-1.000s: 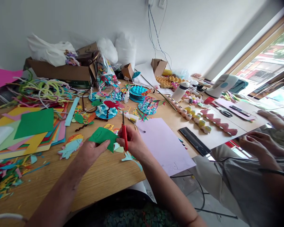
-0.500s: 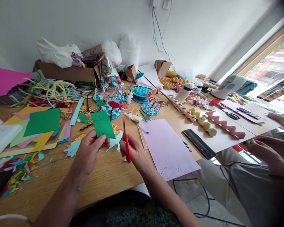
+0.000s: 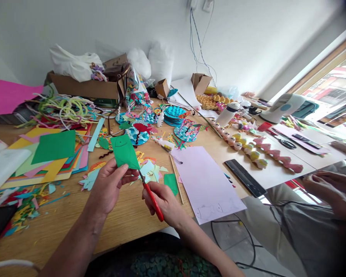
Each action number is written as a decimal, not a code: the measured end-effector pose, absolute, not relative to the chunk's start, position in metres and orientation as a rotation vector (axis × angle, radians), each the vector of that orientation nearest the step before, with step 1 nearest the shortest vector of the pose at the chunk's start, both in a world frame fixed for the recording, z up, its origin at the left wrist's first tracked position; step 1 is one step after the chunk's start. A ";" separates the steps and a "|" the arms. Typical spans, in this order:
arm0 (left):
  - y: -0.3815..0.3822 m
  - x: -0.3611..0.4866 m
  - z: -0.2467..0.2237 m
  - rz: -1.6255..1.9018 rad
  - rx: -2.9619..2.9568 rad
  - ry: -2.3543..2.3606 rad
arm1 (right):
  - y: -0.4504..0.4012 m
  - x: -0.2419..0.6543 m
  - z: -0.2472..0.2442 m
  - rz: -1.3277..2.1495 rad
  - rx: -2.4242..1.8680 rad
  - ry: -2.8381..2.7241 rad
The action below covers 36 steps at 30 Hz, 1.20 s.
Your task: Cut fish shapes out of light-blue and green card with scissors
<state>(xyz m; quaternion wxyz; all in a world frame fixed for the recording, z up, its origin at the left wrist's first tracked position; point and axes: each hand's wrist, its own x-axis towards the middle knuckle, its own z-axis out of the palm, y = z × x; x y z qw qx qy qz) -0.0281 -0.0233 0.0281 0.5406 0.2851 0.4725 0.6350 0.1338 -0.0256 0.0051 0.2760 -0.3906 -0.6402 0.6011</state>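
My left hand (image 3: 111, 184) pinches the lower edge of a green paper piece (image 3: 124, 152), which bears a drawn fish outline. Red-handled scissors (image 3: 153, 201) are in my right hand (image 3: 164, 202); their blades reach the paper's lower right corner. How far the blades are apart I cannot tell. Under and beyond my hands lie light-blue and orange paper cutouts (image 3: 148, 169). A smaller green paper piece (image 3: 170, 184) rests right of the scissors, beside a thin wooden stick (image 3: 176, 180).
A lilac sheet (image 3: 203, 173) with pencil fish sketches lies to the right, near a black ruler-like strip (image 3: 245, 178). Coloured paper sheets (image 3: 53, 148) and scraps (image 3: 31, 202) are at left. Another person's hands (image 3: 331, 184) show at far right. Egg-carton strips (image 3: 279, 156) lie between.
The scissors have swung from upright to a slant, and their tips have come to the green paper's corner. The smaller green piece beside the stick now shows fully.
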 end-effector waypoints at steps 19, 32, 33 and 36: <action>-0.023 -0.027 0.025 1.465 0.651 1.126 | -0.027 0.135 0.013 1.654 -1.073 -1.698; -0.022 -0.026 0.023 1.422 0.652 1.145 | -0.026 0.143 0.008 1.535 -1.104 -1.803; -0.023 -0.026 0.023 1.420 0.650 1.143 | -0.026 0.143 0.008 1.522 -1.109 -1.812; -0.023 -0.026 0.023 1.409 0.658 1.129 | -0.025 0.145 0.009 1.508 -1.110 -1.832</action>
